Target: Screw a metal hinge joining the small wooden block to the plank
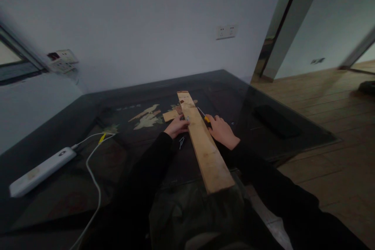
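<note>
A long wooden board (209, 156) lies lengthwise in front of me, its near end jutting past the table edge over my lap. My left hand (177, 126) grips the board's left edge, fingers closed. By its fingertips a small metal screw or nail (188, 118) stands on the wood. On the board's right side, my right hand (222, 129) is closed around a screwdriver (207, 118) with a yellow and dark handle, its thin shaft pointing away to the left. Several loose screws or nails (181, 141) lie on the table left of the board. A short wooden piece (170, 115) rests beyond my left hand.
The dark table (155, 90) bears a leaf-like pattern and meets the wall. At left is a white power strip (42, 171) with a white cable (95, 181). A dark flat object (275, 120) lies right. Wall sockets (226, 31) sit above.
</note>
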`<state>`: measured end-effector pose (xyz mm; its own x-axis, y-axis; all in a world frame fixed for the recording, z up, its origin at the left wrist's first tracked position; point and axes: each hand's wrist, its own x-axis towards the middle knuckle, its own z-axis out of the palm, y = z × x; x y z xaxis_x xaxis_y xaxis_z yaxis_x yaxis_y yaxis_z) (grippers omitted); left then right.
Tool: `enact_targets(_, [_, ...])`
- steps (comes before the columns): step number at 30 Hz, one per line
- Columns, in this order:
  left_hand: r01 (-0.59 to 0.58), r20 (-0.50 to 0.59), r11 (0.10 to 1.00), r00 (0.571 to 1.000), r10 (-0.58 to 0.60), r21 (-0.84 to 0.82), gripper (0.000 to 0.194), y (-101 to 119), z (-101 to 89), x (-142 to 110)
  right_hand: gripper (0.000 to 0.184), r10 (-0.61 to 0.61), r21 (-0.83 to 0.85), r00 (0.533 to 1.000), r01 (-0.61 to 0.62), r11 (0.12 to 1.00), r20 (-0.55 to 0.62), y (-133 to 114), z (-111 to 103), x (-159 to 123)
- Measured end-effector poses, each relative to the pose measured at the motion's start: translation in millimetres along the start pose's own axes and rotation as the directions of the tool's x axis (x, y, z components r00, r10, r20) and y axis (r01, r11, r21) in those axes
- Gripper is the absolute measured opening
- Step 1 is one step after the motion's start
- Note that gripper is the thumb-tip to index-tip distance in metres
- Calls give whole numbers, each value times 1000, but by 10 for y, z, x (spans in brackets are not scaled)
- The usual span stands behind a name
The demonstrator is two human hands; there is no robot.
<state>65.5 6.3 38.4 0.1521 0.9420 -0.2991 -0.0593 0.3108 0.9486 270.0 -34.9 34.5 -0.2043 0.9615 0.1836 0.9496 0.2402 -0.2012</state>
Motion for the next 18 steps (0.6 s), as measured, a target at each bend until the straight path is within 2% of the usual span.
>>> enact_targets(5, [-16, 8, 1000, 1000, 16, 8, 65, -7, -6, 0, 55, -14, 11, 1000, 14, 1000, 3, -17, 8, 17])
enact_targets(9, [18, 39, 1000, 999, -18, -22, 57, 20, -18, -9, 53, -10, 72, 998, 14, 997, -61, 53, -3, 37])
enact_targets(13, [29, 57, 999, 998, -27, -38, 47, 32, -18, -23, 50, 13, 165, 976, 23, 986, -218, 127, -115, 110])
enact_targets(18, [17, 45, 999, 999, -15, -34, 41, 7, -24, -5, 44, 81, 429, 886, 140, 892, -457, 140, -443, 289])
